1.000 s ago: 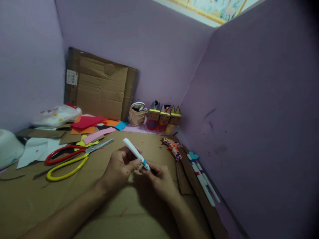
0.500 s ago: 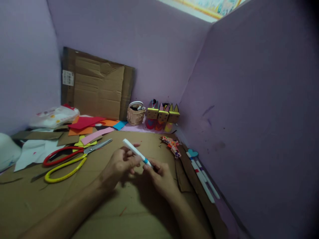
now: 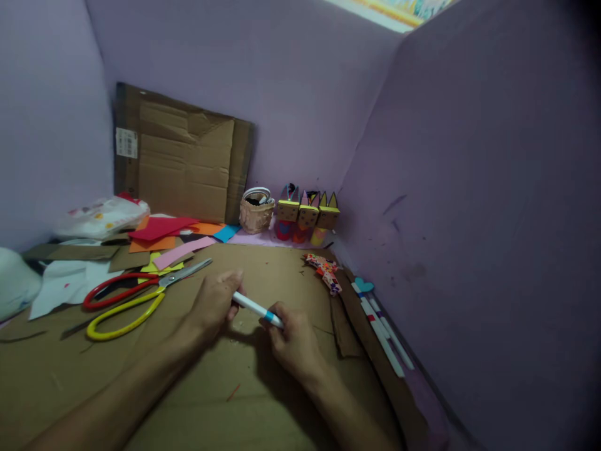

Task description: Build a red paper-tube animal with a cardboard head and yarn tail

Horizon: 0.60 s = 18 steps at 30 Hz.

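A white marker pen (image 3: pixel 252 305) with a blue band is held between both hands above the cardboard sheet (image 3: pixel 188 401). My left hand (image 3: pixel 216 300) is closed around its far left end, covering the tip. On the blue-banded end, my right hand (image 3: pixel 292 335) is closed with thumb and fingers pinching it. The pen slants down toward the right. To the left of my left hand lie large scissors (image 3: pixel 141 300) with one red and one yellow handle, blades apart only slightly if at all.
Coloured paper pieces (image 3: pixel 162 228) and a plastic bag (image 3: pixel 103 216) lie at the left. A small basket (image 3: pixel 257 212) and cat-eared cardboard figures (image 3: pixel 307 216) stand at the back. More white markers (image 3: pixel 382 332) and a patterned piece (image 3: pixel 325 272) lie along the right wall.
My left hand has closed over the marker's far end, where its fingers were looser and the end stuck out. The marker has tilted flatter and sits slightly lower.
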{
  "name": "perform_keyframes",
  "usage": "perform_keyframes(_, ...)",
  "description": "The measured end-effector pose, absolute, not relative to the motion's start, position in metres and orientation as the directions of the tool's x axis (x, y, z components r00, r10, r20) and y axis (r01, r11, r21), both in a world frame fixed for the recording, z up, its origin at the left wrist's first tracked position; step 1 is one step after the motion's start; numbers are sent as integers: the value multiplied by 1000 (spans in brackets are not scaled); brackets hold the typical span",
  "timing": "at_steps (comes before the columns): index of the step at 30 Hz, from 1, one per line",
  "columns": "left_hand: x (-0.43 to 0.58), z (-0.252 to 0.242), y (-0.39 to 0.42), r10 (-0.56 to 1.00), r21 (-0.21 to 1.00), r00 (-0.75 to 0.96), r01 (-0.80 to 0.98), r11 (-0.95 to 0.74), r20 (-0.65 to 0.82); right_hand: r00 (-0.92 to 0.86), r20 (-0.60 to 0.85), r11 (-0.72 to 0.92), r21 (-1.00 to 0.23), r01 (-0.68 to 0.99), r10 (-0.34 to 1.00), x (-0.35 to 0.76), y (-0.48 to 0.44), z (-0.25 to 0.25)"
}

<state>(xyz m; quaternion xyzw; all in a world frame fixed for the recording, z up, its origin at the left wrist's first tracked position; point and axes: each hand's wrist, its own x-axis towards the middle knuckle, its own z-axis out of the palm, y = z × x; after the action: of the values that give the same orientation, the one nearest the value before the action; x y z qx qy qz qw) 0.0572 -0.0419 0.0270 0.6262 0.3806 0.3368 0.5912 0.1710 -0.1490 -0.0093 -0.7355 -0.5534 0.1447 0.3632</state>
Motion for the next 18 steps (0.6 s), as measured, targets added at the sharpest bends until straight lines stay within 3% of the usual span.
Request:
perform_keyframes(7, 56, 17, -42, 866, 992, 499, 119, -31, -33, 298, 180, -140, -589, 796, 937, 159, -147, -14)
perform_keyframes(12, 49, 41, -36, 850, 967, 526, -198, 161, -33, 276, 188, -124, -569, 813, 943, 163, -154, 3)
perform_keyframes(14, 45, 52, -32, 873, 935, 487, -313, 164, 10, 375, 122, -262, -523, 811, 919, 183, -167, 18)
perform_keyframes(16, 42, 59, -28, 910, 920, 414, -358, 159, 4, 593, 125, -531, -327, 782, 795, 212, -184, 32)
perform_keyframes(18, 40, 59, -26, 931, 923, 362, -344, 171, -38, 713, 158, -677, -232, 699, 683, 243, -202, 42)
